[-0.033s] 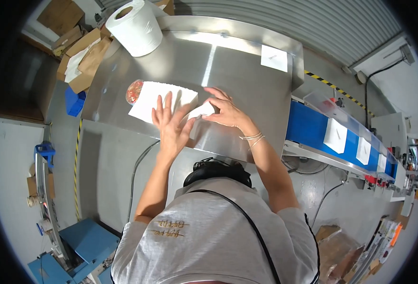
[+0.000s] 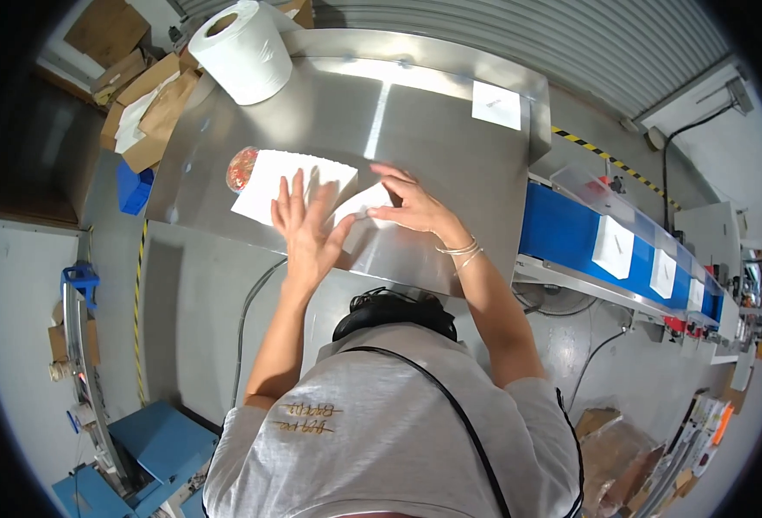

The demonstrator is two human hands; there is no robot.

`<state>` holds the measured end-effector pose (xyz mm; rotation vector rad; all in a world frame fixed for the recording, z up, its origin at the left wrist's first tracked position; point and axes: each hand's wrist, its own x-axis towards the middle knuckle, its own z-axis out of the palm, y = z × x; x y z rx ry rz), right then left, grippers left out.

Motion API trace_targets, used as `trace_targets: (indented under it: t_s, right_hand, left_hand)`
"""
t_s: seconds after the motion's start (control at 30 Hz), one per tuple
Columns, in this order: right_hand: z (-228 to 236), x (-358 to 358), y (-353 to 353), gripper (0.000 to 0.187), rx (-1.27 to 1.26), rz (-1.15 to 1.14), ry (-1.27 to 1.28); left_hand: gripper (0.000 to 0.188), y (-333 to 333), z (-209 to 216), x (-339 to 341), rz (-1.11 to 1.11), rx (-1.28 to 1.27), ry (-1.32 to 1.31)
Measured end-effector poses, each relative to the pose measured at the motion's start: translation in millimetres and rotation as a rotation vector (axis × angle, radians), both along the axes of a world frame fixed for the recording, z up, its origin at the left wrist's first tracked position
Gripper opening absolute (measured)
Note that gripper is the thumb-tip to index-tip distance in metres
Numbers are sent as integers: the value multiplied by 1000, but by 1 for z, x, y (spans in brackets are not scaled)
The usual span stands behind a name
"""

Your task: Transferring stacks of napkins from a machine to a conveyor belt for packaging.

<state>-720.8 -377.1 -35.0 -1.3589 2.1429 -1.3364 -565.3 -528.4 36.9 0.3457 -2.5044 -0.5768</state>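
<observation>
Lying on the smooth steel tabletop [image 2: 433,121], white sheet [image 2: 268,186] sits under the left hand [image 2: 306,235], right end raised toward the right hand [image 2: 415,209]. Sheet thin, matt, upper edge finely ragged. Round, red-patterned, glossy disc [image 2: 242,170] at its left edge. Left hand spread, grasping nothing, fingers on sheet. Right hand half curled, thumb touching raised end; cannot tell if pinched.

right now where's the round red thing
Head view, left of centre: the round red thing lies on the metal table at the left edge of the white paper, left of the left hand.
</observation>
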Motion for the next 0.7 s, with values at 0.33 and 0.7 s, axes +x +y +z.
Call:
trace_targets:
  t_s: [0.33,0.7]
  right_hand:
    - [-7,-39,227,49,275,-952,-327]
    - [52,-3,50,54,257,-223,-141]
  left_hand:
    - [30,-16,-14,1,69,-60,43]
    - [22,-15,-11,3,15,-57,16]
